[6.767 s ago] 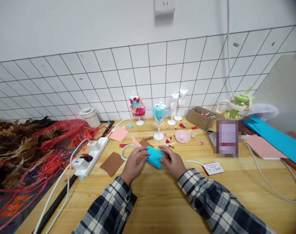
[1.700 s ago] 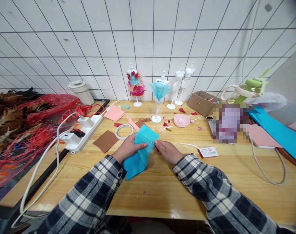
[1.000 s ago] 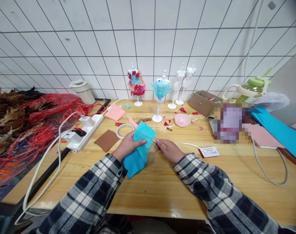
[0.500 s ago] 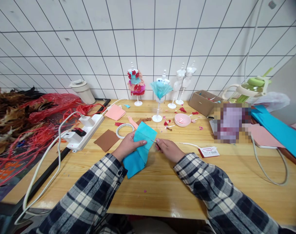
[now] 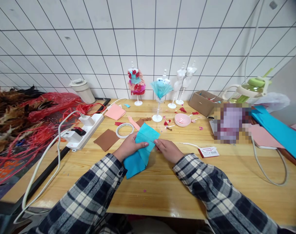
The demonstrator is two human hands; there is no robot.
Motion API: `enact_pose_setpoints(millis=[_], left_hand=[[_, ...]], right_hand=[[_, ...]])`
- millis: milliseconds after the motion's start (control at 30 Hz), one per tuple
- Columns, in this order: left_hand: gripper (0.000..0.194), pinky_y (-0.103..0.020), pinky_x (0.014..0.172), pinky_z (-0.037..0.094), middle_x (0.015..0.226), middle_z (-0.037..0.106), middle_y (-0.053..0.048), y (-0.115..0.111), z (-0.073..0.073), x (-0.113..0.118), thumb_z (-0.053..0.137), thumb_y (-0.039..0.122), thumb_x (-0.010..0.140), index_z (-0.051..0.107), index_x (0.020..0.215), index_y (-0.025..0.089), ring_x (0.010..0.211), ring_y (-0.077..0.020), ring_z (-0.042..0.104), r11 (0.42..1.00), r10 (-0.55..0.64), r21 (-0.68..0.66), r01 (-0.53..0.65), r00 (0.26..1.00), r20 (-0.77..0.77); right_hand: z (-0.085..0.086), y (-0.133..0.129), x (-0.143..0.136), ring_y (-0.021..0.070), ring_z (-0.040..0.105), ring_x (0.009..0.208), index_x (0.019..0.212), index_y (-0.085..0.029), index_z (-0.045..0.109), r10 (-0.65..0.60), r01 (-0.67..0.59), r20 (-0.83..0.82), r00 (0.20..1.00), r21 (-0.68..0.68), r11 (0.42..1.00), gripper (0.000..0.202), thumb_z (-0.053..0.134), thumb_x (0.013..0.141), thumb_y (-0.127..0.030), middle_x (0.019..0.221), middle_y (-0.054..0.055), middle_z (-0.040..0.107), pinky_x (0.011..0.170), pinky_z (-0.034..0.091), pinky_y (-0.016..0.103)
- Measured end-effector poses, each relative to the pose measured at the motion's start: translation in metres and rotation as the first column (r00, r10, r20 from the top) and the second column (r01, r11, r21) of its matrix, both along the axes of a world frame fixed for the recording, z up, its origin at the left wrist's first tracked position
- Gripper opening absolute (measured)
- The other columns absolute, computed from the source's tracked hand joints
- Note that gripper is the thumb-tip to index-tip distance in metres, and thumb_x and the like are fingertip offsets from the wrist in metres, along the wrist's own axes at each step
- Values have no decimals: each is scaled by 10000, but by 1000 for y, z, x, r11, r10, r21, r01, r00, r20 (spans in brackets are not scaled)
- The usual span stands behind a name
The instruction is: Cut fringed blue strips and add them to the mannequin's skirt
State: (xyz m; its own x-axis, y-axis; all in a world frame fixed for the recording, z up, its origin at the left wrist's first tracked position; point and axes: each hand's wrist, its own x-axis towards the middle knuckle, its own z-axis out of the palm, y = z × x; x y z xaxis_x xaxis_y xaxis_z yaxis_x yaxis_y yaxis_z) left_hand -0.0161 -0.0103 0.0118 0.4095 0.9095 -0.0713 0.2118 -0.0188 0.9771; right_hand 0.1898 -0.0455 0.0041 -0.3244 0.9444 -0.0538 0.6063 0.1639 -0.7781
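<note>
Folded blue paper (image 5: 135, 165) is pinched in my left hand (image 5: 128, 146), with the thumb lying across its top and the paper raised over the table. My right hand (image 5: 168, 150) is closed at the paper's right edge around a small metal tool, mostly hidden, whose thin tip lies against the paper. Beyond my hands stands a small white dress form (image 5: 161, 86) with a light blue ruffled skirt. To its left is another form (image 5: 136, 83) dressed in red, pink and blue.
A tape roll (image 5: 124, 130), brown paper (image 5: 106, 140) and a power strip (image 5: 85, 131) lie on the left. A pink dish (image 5: 182, 120), cardboard box (image 5: 203, 103) and label (image 5: 209, 152) sit to the right. Two bare forms stand behind the dish.
The upper part of the blue paper has shifted slightly right. My right hand has closed in on the paper's edge, and less of the metal tool shows.
</note>
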Motion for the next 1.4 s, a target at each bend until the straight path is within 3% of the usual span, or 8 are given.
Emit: enact_pose_setpoints(millis=[367, 800, 1033, 1233, 1400], left_hand=[[510, -412, 864, 526, 1016, 744, -81, -1, 1, 1, 815, 444, 626, 640, 1008, 155, 937, -272, 682, 1000, -14, -1, 14, 1000, 8], [447, -403, 916, 512, 1091, 723, -62, -8, 1, 2, 744, 417, 746, 625, 1114, 193, 1025, -255, 663, 996, -87, 5, 88, 973, 213], [462, -395, 885, 518, 1062, 722, -84, -9, 0, 1, 745, 420, 746, 625, 1104, 155, 980, -257, 667, 996, -68, 64, 58, 983, 173], [515, -404, 929, 502, 1090, 718, -90, -11, 5, 3, 754, 416, 730, 614, 1153, 156, 1032, -270, 655, 995, -38, 97, 23, 988, 152], [546, -407, 908, 517, 1104, 717, -93, -9, 0, 2, 757, 425, 722, 609, 1175, 157, 1016, -273, 662, 998, -15, 66, 5, 989, 145]], right_hand=[[-2, -2, -2, 154, 500, 680, 714, -209, 490, -26, 26, -42, 999, 2, 1000, 430, 295, 987, -478, 708, 10, 570, 661, 342, 267], [-15, 3, -6, 166, 502, 654, 647, -205, 487, -35, 34, 14, 999, 51, 998, 511, 275, 972, -538, 678, 30, 593, 623, 324, 277], [-6, -4, -9, 159, 550, 596, 538, -201, 506, -37, 37, -22, 999, -9, 999, 644, 212, 981, -564, 539, 30, 581, 680, 376, 287], [-5, -2, -6, 166, 546, 647, 595, -208, 479, -59, 59, -98, 993, -7, 998, 471, 296, 974, -419, 603, 25, 566, 686, 388, 287], [-9, 0, -5, 155, 513, 647, 618, -204, 477, -48, 45, -140, 989, -25, 999, 422, 371, 937, -459, 623, 9, 545, 650, 380, 272]])
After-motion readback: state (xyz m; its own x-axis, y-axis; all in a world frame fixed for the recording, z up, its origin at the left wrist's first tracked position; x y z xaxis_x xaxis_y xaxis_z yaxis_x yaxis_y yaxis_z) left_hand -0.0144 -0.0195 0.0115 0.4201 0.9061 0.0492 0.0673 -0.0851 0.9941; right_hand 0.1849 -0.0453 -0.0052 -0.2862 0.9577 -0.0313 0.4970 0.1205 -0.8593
